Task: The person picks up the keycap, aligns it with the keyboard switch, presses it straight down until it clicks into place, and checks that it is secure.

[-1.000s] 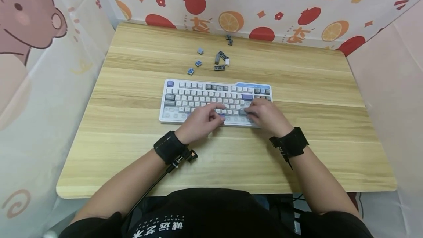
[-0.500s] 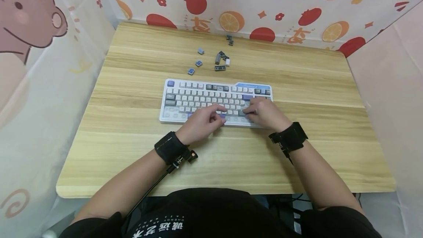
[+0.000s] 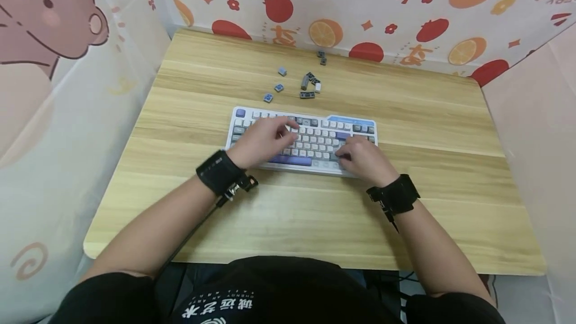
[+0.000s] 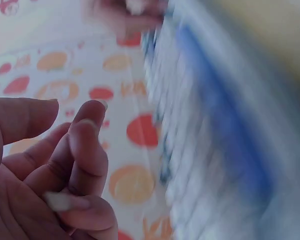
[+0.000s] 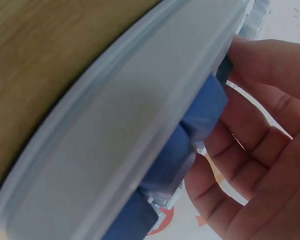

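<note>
A white keyboard (image 3: 317, 140) with white, grey and purple keycaps lies on the table. My left hand (image 3: 261, 139) is over its left half, fingers loosely bent. In the left wrist view, a gap separates that thumb from the fingertips (image 4: 92, 112), with nothing between them. A purple space bar (image 3: 290, 160) shows just in front of this hand. At the keyboard's lower right, my right hand (image 3: 364, 159) pinches a dark keycap (image 5: 224, 70) between thumb and finger. Blue keycaps (image 5: 167, 160) stand beside those fingers in the right wrist view. Whether the dark keycap is seated is hidden.
Behind the keyboard lie loose keycaps: blue ones (image 3: 268, 98) on the left, a long dark one (image 3: 307, 95), a grey one (image 3: 304, 82) and a white one (image 3: 317, 87). Two small dark ones (image 3: 323, 61) lie near the back edge. Patterned cloth (image 3: 369, 24) hangs behind the wooden table (image 3: 432, 204).
My left hand has moved left and away from me, off the keyboard's lower middle, uncovering the space bar. My right hand stays at the same keys. The head view has shifted slightly.
</note>
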`<state>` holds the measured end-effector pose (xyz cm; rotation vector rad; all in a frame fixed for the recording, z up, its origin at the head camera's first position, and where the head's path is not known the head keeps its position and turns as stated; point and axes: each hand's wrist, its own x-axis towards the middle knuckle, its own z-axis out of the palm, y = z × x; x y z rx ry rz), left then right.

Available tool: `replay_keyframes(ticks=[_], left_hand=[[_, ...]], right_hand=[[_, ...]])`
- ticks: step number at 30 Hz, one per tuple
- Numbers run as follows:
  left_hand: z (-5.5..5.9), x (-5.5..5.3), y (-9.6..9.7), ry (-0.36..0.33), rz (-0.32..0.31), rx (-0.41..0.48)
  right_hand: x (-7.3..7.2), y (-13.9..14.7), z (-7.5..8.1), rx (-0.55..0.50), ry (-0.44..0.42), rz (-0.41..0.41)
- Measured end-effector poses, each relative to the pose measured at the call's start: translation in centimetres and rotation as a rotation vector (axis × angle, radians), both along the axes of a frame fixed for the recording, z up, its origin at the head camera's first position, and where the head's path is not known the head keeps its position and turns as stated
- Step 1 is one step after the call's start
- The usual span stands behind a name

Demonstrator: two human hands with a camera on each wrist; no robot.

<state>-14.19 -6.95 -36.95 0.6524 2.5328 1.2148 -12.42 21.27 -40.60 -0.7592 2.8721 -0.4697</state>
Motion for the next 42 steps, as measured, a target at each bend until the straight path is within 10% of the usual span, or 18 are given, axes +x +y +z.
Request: replay_keyframes(ticks=[8,20,27,35,42], left_hand=[[2.4,-7.3,-3.1,0.054,0.098,-0.236],[-0.9,-13.8,-1.7,0.062,0.006,-0.579],[-2.2,-15.3,-0.9,0.121,-0.033,-0.612],[-2.3,-14.4,-0.8,0.163,-0.057,-0.645],[-1.0,-14.2,-0.9,0.005,-0.058,-0.446]], right_hand=[[0.6,0.3,-0.5,-0.013,0.067,0.040],[1.1,0.4,-0.9,-0.051,0.060,0.061],[1.2,0.4,-0.8,-0.062,0.089,0.029],[1.9,0.2,-1.0,-0.076,0.117,0.026],[1.9,0.6,-0.9,-0.082,0.155,0.025]])
